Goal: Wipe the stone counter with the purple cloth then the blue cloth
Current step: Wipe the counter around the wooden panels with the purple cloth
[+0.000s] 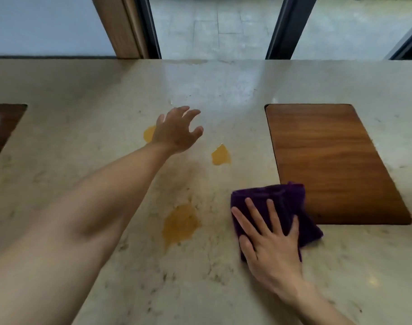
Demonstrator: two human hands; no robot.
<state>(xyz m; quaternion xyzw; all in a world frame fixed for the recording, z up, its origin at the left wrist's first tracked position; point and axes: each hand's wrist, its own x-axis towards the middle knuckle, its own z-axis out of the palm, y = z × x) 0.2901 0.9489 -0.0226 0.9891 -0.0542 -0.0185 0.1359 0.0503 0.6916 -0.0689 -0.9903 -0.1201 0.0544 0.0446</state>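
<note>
Head view: I'm pressing right hand flat, fingers straight, on purple cloth lying on stone surface, touching wooden inset board. Left hand hovering released, holding nothing. Yellow spills lying left of cloth. I'm judging best stroke: sweeping leftward, keeping even pressure, gathering liquid without smearing. Blue cloth not showing.

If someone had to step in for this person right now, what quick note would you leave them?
Right hand presses flat on the purple cloth, which lies on the stone counter at the near corner of the wooden inset panel.
Left hand reaches out open, holding nothing.
Three orange spills remain unwiped.
Left: wipe them with purple, then blue. No blue cloth is in view.
</note>
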